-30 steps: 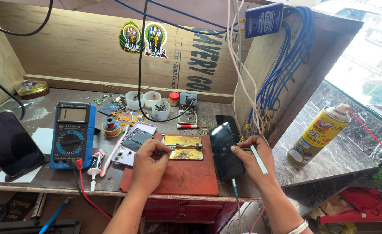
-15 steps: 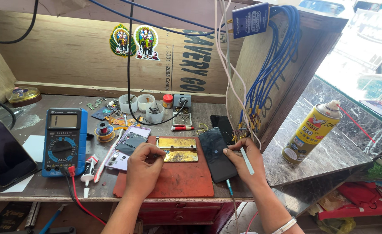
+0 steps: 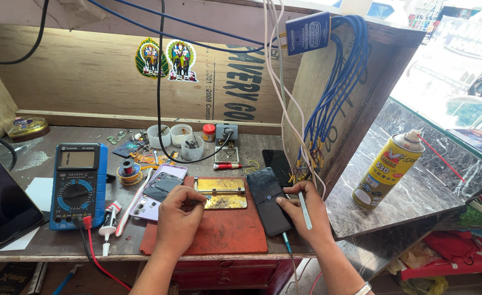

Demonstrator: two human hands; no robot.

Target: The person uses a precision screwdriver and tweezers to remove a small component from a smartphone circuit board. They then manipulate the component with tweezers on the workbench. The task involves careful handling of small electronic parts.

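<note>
Your right hand (image 3: 305, 210) lay on the dark phone (image 3: 269, 201), with your fingertips pressing its glass. A thin white tool (image 3: 304, 209) was tucked between the fingers of that same hand. The phone lay flat, half on the red mat (image 3: 230, 235) and half off its right edge. Its long side ran from near you up toward the back wall, leaning a little to the left at the top. Your right hand was much the nearer one to it.

Your left hand (image 3: 178, 218) rested curled on the mat, its fingers touching the left end of the gold metal holder (image 3: 222, 193). You could not tell if it gripped anything. Just left of it lay an opened phone (image 3: 156, 192) with its insides showing.

Farther left stood a blue meter (image 3: 77, 183) with a round dial and a grey screen. Two bright picture stickers (image 3: 167, 58) were stuck on the wooden back wall. A dark blue box (image 3: 307, 33) hung up high with blue wires (image 3: 342, 93) dropping from it. A yellow spray can (image 3: 387, 169) with a red straw stood on the stone shelf to your right.
</note>
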